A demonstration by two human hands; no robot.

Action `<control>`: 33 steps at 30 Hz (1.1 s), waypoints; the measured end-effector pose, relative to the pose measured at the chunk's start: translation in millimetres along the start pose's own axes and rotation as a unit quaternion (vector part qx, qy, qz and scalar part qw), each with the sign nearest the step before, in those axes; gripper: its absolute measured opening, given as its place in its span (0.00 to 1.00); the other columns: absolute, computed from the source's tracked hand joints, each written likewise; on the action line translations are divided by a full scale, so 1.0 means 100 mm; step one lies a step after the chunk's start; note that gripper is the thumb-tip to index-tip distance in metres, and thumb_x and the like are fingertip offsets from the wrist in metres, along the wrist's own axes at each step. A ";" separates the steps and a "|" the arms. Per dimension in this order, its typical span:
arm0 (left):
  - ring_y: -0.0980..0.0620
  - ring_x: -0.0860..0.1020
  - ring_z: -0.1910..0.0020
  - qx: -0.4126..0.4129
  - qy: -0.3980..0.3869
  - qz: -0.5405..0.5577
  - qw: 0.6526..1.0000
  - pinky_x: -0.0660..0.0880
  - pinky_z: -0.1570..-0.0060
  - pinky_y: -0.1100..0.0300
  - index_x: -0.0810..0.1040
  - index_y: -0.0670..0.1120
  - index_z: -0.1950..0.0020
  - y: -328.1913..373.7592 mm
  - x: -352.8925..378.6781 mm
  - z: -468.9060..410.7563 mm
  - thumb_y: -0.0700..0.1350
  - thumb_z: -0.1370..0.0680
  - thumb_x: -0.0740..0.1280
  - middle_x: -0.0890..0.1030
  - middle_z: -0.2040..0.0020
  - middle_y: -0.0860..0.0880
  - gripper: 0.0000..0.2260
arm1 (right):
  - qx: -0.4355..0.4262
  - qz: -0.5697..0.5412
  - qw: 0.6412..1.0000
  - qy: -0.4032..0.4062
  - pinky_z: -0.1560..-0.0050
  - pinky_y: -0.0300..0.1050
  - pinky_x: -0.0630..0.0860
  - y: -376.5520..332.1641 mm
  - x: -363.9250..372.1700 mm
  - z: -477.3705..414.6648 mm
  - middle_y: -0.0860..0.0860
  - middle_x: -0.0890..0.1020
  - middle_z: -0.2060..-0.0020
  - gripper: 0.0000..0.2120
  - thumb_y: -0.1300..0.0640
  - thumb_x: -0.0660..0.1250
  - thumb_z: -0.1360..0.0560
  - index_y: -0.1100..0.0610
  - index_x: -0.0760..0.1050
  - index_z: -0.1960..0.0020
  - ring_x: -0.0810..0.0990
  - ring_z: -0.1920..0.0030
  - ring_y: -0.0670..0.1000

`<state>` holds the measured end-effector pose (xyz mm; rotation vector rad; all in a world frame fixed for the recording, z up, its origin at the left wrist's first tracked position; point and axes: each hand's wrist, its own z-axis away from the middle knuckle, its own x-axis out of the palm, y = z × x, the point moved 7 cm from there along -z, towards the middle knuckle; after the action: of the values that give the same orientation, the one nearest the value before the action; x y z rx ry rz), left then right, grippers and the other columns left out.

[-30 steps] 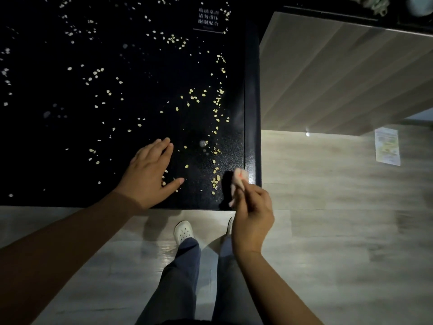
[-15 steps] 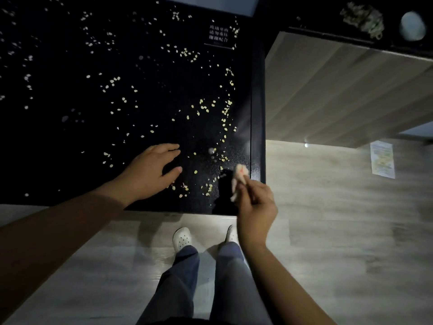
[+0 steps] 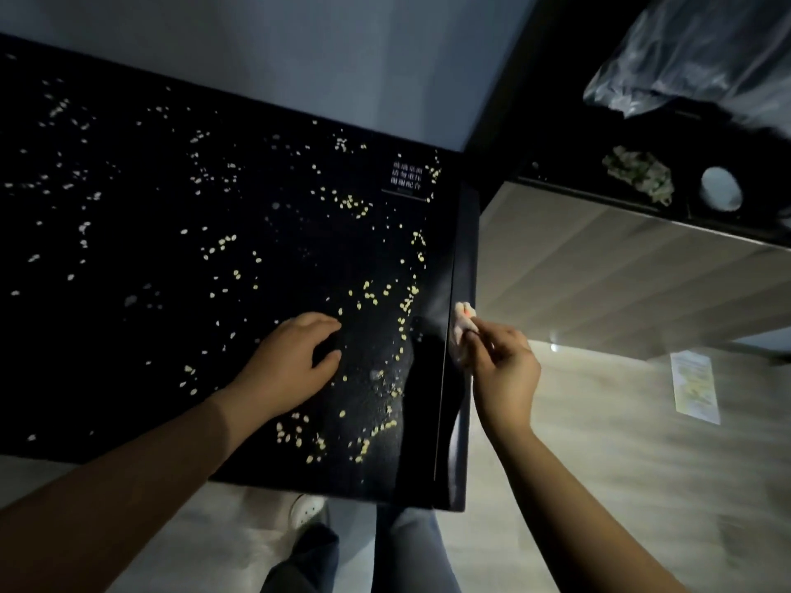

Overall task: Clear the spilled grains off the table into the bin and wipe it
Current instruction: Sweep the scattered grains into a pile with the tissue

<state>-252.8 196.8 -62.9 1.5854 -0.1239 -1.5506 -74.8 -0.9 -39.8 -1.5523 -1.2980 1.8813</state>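
My black table [image 3: 128, 357] is strewn with pale grains [image 3: 404, 306], thickest near its right edge, where my left hand [image 3: 291, 361] rests loosely curled and empty while my right hand [image 3: 507, 370] pinches a small crumpled cloth [image 3: 461, 321] at that edge.

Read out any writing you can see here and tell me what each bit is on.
"玻璃桌面 请勿重压 谢谢配合": white label on the far right corner of the black table; blurred, so a best reading.
Fine line under it: too small to read.
Paper sheet on the floor: printed, too blurred to read.
Cloth in the right hand: no writing shows.
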 end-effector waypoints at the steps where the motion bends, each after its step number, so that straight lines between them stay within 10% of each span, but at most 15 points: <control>1: 0.53 0.70 0.34 -0.003 0.008 0.000 1.000 0.64 0.35 0.62 0.73 0.45 0.32 0.03 -0.02 -0.10 0.47 0.22 0.66 0.73 0.33 0.52 0.19 | -0.007 -0.002 1.000 -0.005 0.55 0.24 0.68 -0.01 0.02 -0.16 0.51 0.80 0.56 0.10 0.64 0.69 0.24 0.57 0.84 0.45 0.79 0.55 0.46; 16: 0.52 0.63 0.27 -0.067 0.077 -0.059 0.993 0.61 0.30 0.60 0.67 0.43 0.27 -0.03 -0.09 -1.64 0.48 0.23 0.67 0.66 0.27 0.50 0.26 | -0.160 0.020 0.985 -0.058 0.51 0.22 0.66 -0.22 1.03 -2.84 0.56 0.82 0.54 0.10 0.66 0.68 0.26 0.60 0.83 0.46 0.76 0.54 0.45; 22: 0.50 0.63 0.28 -0.043 0.072 -0.117 0.990 0.61 0.31 0.57 0.69 0.42 0.29 -0.19 0.01 -1.77 0.60 0.24 0.59 0.68 0.29 0.49 0.30 | -0.161 0.017 0.985 -0.057 0.44 0.39 0.74 -0.21 1.42 -3.57 0.55 0.84 0.50 0.11 0.67 0.66 0.26 0.61 0.83 0.48 0.82 0.48 0.51; 27: 0.49 0.66 0.29 -0.009 0.090 -0.109 0.990 0.64 0.35 0.53 0.72 0.41 0.32 -0.23 0.03 -1.75 0.61 0.25 0.57 0.71 0.31 0.49 0.30 | -0.150 -0.013 0.982 -0.113 0.33 0.44 0.72 -0.03 1.72 -3.74 0.50 0.83 0.44 0.12 0.66 0.68 0.24 0.58 0.83 0.43 0.80 0.40 0.46; 33: 0.49 0.62 0.27 -0.007 0.080 -0.096 0.992 0.66 0.32 0.49 0.70 0.42 0.29 -0.28 0.07 -1.75 0.61 0.25 0.57 0.68 0.29 0.49 0.31 | -0.225 0.038 0.963 -0.141 0.44 0.32 0.71 -0.04 1.55 -3.17 0.52 0.84 0.51 0.09 0.68 0.69 0.27 0.58 0.83 0.49 0.79 0.49 0.46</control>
<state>-117.7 297.7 -116.4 1.7455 0.1320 -1.5564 163.2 249.4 -112.8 -1.5961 -1.9274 2.0074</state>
